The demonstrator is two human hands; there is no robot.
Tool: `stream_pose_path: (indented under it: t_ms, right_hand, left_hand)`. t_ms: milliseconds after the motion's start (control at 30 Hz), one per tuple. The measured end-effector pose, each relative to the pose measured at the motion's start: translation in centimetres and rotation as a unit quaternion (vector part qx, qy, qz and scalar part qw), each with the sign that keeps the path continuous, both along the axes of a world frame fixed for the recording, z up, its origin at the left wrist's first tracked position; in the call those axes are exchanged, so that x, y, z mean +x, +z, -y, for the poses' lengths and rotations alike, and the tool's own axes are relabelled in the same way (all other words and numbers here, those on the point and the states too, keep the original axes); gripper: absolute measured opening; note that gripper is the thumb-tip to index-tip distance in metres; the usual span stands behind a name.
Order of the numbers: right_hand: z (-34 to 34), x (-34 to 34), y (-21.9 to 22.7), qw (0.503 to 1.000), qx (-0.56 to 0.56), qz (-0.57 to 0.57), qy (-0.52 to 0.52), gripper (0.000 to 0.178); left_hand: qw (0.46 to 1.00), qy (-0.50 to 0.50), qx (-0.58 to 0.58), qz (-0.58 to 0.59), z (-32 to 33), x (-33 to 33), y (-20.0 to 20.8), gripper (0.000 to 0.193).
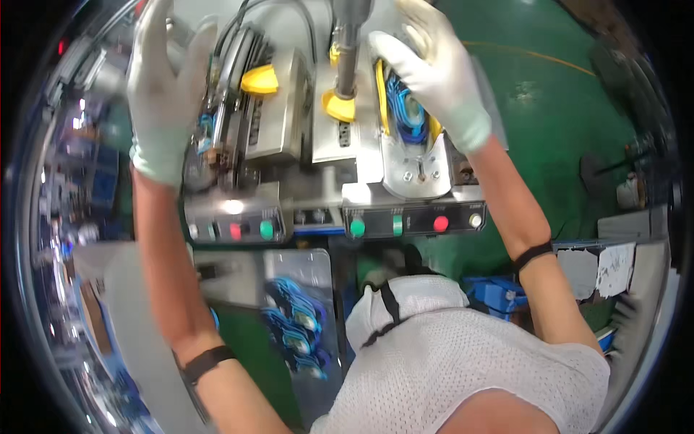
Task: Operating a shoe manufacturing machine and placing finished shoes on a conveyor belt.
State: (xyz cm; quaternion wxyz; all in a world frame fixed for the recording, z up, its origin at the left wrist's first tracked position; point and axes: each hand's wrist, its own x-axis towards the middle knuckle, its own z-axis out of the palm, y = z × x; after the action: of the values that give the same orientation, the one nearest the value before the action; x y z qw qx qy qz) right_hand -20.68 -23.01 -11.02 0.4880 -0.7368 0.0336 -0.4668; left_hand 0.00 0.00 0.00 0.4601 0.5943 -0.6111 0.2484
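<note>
White gloves cover both of my hands. My left hand [163,94] is raised at the far left of the machine, thumb and fingers stretched apart, with nothing seen in it. On the right, my right hand [437,72] hovers over a metal fixture [419,170], its fingers spread and holding nothing I can see. A blue cable coil [407,108] lies in that fixture between yellow side pieces [382,98], partly hidden by the right hand. Between my hands are a steel block [280,108] with a yellow piece [260,80] and a vertical rod [347,65] ending in a yellow foot [338,106].
Along the machine's front edge runs a control panel [412,220] with green and red buttons; a second panel [235,226] sits left of it. Several blue cable coils [296,325] lie on a grey tray [322,271] below. A blue bin [495,296] stands at lower right.
</note>
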Motion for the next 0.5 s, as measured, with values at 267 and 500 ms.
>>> stream_pose_path:
  t_ms: [267, 500]
  right_hand:
    - [-18.4, -7.7, -25.5, 0.772, -0.35, -0.48, 0.226, 0.086]
    - [-25.4, -8.0, -25.9, 0.73, -0.423, -0.515, 0.152, 0.093]
  left_hand:
    - [0.662, 0.52, 0.051, -0.537, -37.1, -28.0, -37.4, 0.06]
    - [0.541, 0.516, -0.147, -0.648, -43.5, -40.9, -41.4, 0.062]
